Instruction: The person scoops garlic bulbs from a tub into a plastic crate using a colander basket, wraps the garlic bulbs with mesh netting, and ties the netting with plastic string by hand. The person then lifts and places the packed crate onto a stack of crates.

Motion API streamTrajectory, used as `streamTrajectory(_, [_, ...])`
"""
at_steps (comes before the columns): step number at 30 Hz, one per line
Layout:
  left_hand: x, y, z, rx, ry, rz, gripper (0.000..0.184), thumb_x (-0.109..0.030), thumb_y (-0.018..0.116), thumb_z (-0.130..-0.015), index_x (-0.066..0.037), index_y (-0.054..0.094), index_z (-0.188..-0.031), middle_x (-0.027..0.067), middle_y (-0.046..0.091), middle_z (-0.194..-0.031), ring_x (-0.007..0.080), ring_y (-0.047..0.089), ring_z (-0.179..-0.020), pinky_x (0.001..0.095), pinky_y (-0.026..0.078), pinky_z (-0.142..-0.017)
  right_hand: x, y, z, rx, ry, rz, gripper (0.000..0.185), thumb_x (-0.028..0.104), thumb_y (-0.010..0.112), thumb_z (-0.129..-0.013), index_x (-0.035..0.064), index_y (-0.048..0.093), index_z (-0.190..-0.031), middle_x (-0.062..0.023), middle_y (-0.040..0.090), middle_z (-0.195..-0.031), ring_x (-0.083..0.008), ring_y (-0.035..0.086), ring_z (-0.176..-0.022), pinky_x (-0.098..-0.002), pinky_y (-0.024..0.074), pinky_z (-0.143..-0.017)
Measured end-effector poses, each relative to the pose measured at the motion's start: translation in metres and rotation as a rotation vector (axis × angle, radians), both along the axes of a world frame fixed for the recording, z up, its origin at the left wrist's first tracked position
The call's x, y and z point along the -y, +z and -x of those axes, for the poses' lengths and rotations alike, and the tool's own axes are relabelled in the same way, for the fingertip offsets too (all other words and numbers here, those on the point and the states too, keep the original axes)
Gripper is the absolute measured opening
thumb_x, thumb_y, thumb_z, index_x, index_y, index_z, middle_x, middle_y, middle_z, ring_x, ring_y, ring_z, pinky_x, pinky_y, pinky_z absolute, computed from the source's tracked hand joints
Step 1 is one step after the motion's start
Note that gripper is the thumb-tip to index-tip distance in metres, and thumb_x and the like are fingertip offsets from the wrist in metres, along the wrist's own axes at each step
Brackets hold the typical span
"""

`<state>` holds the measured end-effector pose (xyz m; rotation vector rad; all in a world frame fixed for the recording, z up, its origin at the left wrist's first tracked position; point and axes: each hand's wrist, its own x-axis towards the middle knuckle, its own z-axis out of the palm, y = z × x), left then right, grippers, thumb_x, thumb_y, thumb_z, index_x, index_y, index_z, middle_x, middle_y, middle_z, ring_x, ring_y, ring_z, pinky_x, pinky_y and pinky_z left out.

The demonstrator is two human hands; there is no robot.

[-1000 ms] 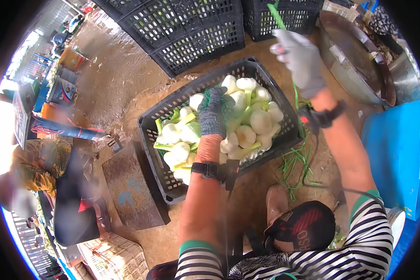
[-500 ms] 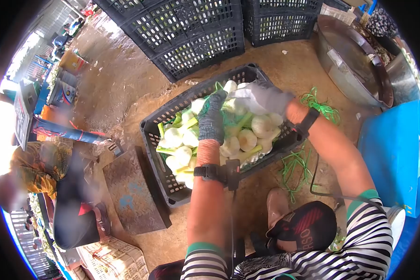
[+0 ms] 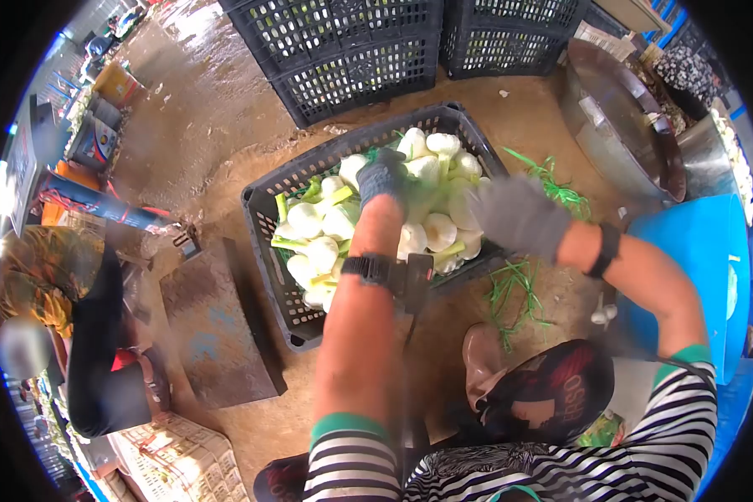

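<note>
White bulbs with cut pale-green stems, like onions or fresh garlic, fill a black slatted plastic crate on the floor. My left hand, in a dark grey knit glove, is over the middle of the pile with its fingers curled down. Some thin green material shows by its fingertips, but what it grips is hidden. My right hand, in a lighter grey glove, hovers above the crate's right edge. Motion blurs its fingers, which point left toward the bulbs.
Stacked black crates stand behind. Green strings lie on the floor to the right, near a large metal pan and a blue bin. At left are a rusty metal platform and a seated person.
My right hand has pulled back from the bulbs toward the right and nearer to me. My left hand has stayed over the pile. The view has shifted slightly.
</note>
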<state>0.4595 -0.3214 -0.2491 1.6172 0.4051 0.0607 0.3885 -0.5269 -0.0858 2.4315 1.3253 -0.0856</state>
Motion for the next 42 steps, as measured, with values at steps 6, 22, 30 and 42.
streamTrajectory(6, [0.027, 0.045, -0.015, -0.168, -0.412, -1.098, 0.023, -0.024, 0.055, -0.082, -0.006, 0.065, -0.093, 0.0178, 0.065, -0.093, 0.0321, 0.063, -0.087, 0.0393, 0.051, -0.068, -0.022, -0.032, 0.086, -0.594, 0.261, -0.355, 0.013, 0.018, 0.055, -0.075, 0.0071, 0.060, -0.078, -0.0068, 0.060, -0.070, -0.0263, 0.061, -0.066, -0.0394, 0.0464, -0.053])
streamTrajectory(22, [0.053, 0.083, 0.068, 0.133, -0.304, -1.129, 0.018, -0.025, 0.043, -0.087, -0.013, 0.057, -0.091, 0.0135, 0.066, -0.078, 0.0327, 0.064, -0.070, 0.0429, 0.049, -0.062, -0.176, -0.196, 0.251, -1.379, 0.313, -0.765, 0.031, 0.020, 0.047, -0.082, 0.0108, 0.057, -0.110, -0.0096, 0.059, -0.111, -0.0230, 0.056, -0.102, -0.0385, 0.0430, -0.086])
streamTrajectory(30, [0.052, 0.082, 0.069, 0.170, -0.334, -1.060, 0.015, -0.016, 0.050, -0.079, -0.011, 0.059, -0.089, 0.0101, 0.067, -0.081, 0.0275, 0.066, -0.074, 0.0416, 0.048, -0.063, -0.054, -0.067, 0.146, -1.079, 0.679, 0.331, 0.021, 0.019, 0.051, -0.078, 0.0068, 0.064, -0.088, -0.0140, 0.066, -0.087, -0.0303, 0.063, -0.084, -0.0429, 0.0496, -0.073])
streamTrajectory(42, [0.103, 0.019, -0.026, -1.021, 0.253, -1.261, 0.038, -0.022, 0.038, -0.094, -0.003, 0.045, -0.127, 0.0093, 0.048, -0.128, 0.0155, 0.045, -0.118, 0.0336, 0.035, -0.100, -0.183, 0.018, 0.019, -0.526, 0.437, -0.249, 0.037, 0.030, 0.058, -0.083, 0.0076, 0.058, -0.113, -0.0110, 0.061, -0.106, -0.0246, 0.058, -0.095, -0.0353, 0.0466, -0.082])
